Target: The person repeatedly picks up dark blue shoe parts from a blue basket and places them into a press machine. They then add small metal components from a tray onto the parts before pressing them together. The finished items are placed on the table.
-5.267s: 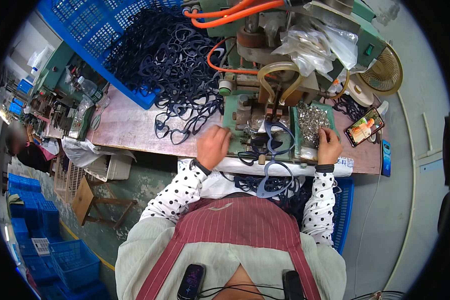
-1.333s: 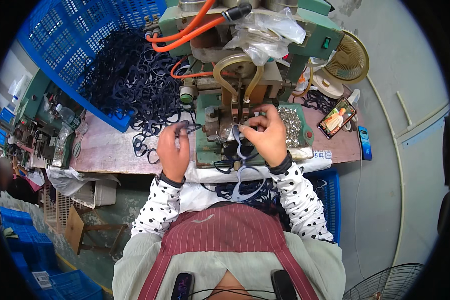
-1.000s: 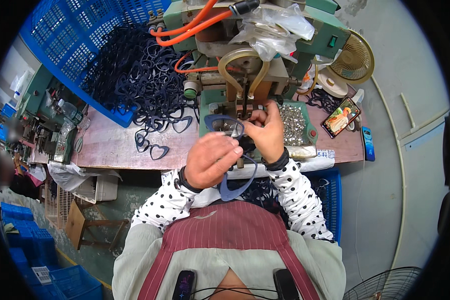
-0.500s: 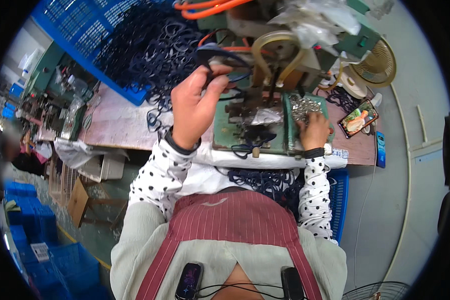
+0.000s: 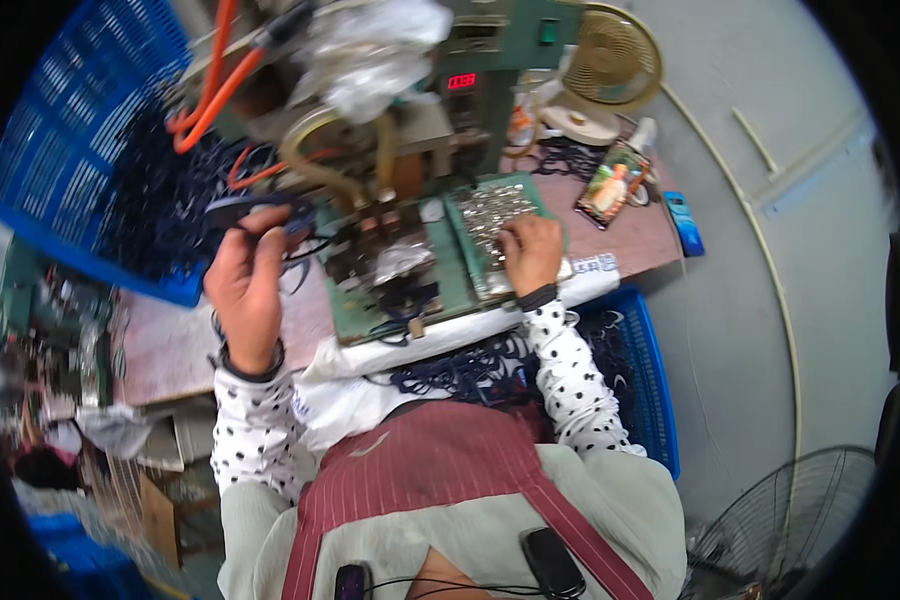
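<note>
My left hand (image 5: 248,285) is raised left of the machine, with thumb and fingers pinched on a dark blue strap loop (image 5: 232,210). The hand hides part of the loop. My right hand (image 5: 532,248) rests over the right side of a green tray (image 5: 462,228) of small shiny metal pieces (image 5: 492,212). Its fingers are curled together at the pieces, and their tips are too small to show what they hold. Between my hands stands the green machine base (image 5: 355,318), with a clear plastic scrap (image 5: 402,262) on it.
A blue crate (image 5: 65,235) heaped with dark straps (image 5: 155,195) stands at the far left. Orange hoses (image 5: 215,95) hang above it. A phone (image 5: 612,185) and a small fan (image 5: 610,60) are at the back right. Another blue basket (image 5: 660,400) sits below the table edge.
The view has turned, so the bench appears shifted left. My left hand still grips the strap loop. My right hand stays at the metal pieces, its fingers now more visibly curled.
</note>
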A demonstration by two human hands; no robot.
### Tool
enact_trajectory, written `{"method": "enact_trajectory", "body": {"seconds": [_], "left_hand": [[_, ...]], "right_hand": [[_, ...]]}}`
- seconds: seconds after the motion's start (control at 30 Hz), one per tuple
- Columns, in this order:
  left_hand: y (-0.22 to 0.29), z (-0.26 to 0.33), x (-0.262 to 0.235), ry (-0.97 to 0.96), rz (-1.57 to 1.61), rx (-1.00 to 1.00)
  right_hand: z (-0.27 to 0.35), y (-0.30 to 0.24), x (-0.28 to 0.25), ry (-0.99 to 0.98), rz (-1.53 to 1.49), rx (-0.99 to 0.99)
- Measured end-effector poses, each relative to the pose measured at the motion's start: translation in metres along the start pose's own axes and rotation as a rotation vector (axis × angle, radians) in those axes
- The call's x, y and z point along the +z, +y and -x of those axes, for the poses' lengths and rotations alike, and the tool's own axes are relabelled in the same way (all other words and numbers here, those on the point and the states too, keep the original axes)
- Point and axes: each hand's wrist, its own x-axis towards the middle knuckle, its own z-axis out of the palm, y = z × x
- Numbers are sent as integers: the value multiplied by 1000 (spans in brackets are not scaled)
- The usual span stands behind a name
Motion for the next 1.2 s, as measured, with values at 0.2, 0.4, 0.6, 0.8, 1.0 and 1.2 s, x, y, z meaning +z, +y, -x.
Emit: {"method": "enact_trajectory", "body": {"seconds": [0.2, 0.4, 0.6, 0.8, 1.0, 1.2], "left_hand": [[-4, -2, 7, 26, -12, 14], [-4, -2, 10, 52, 5, 25], [-1, 5, 13, 87, 58, -20], [12, 26, 26, 100, 57, 67], [2, 5, 24, 181, 107, -21], [1, 4, 24, 182, 97, -11]], "right_hand": [[-3, -11, -5, 25, -200, 317], [-26, -38, -19, 51, -411, 381], [-40, -85, -38, 34, -617, 243], [-30, -125, -35, -100, -724, 198], [-19, -147, -14, -80, -828, 421], [-23, -157, -7, -87, -979, 504]]}}
